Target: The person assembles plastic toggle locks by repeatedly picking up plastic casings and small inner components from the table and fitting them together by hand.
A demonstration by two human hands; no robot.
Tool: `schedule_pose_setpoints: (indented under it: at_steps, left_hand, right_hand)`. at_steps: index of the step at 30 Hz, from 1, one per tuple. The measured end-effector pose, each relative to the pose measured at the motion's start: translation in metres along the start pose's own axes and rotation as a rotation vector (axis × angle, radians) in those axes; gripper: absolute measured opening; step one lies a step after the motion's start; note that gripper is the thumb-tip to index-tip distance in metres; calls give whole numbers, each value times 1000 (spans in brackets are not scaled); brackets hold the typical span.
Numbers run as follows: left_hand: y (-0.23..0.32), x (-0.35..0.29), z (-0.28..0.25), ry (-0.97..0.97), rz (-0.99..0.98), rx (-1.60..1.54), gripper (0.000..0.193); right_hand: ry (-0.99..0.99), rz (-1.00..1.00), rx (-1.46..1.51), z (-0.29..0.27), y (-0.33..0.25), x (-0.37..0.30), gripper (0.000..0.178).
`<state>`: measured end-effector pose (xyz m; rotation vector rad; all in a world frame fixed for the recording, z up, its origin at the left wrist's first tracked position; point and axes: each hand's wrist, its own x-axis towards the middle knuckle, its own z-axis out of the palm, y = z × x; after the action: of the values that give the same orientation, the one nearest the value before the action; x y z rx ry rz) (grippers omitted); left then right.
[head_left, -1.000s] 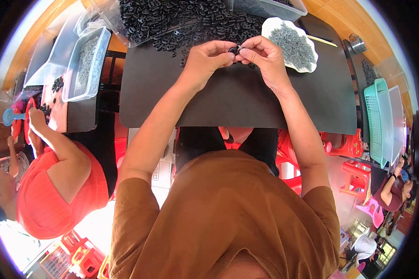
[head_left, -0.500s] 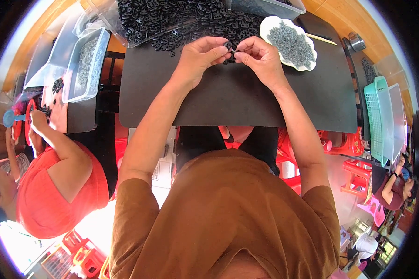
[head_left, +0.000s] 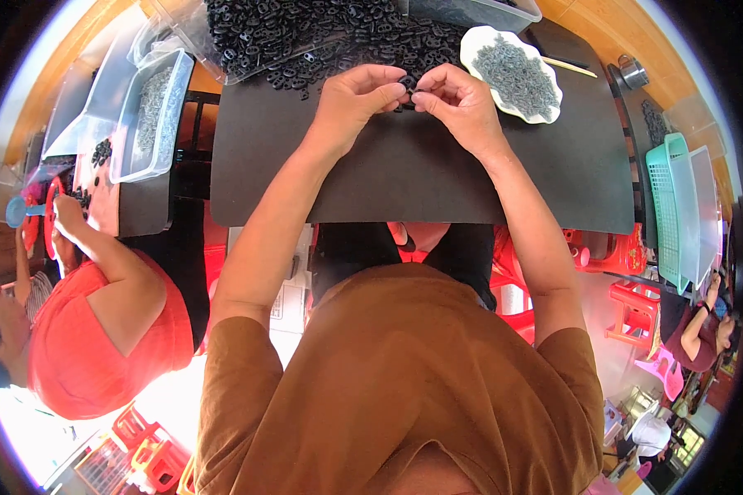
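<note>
Over the far part of the dark table (head_left: 388, 186), my two hands meet fingertip to fingertip. My left hand (head_left: 347, 107) pinches a small black plastic piece (head_left: 408, 82) between thumb and forefinger. Against that piece, the closed thumb and forefinger of my right hand (head_left: 464, 103) grip something too small to make out. A large heap of black plastic pieces with holes (head_left: 305, 37) lies just beyond my hands. To the right of my right hand stands a white scalloped dish (head_left: 474, 40) full of small grey pieces (head_left: 516, 78).
A stick (head_left: 574, 68) lies by the dish. Clear bins (head_left: 124, 169) stand at the left, near a co-worker in red (head_left: 115, 330). On the right are a turquoise basket (head_left: 664, 214), a metal cup (head_left: 633, 74) and red stools (head_left: 633, 313). Another person (head_left: 702, 334) sits far right.
My right fingertips have shifted very slightly left, against the black piece. My left hand keeps its place and its pinch.
</note>
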<state>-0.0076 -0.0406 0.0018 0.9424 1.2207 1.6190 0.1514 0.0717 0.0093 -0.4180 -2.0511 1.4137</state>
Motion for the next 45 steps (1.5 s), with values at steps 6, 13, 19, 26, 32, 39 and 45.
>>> schedule_pose_setpoints:
  at_steps: [6,13,19,26,32,39,45]
  left_hand:
    - [0,0,1,20,33,51,21]
    - [-1,1,2,21,68,114,21]
    - [-1,-3,2,27,119,282,20]
    - [-1,-10,9,-6,174,639,16]
    - [-5,-12,14,-61,308,745,16]
    - [-7,-11,14,-92,341,763,16]
    - [-8,-9,14,-98,319,725,15]
  right_hand:
    - [20,-20,34,2,0,0,9]
    - [44,-11,28,5,-2,-1,8]
    - [37,20,0,9,-1,-4,9]
    - [-43,68,-176,5,2,-15,14]
    - [-14,-8,-424,-2,3,-26,15]
    - [16,97,-357,0,-5,-29,15]
    - [33,3,-361,0,2,-29,14]
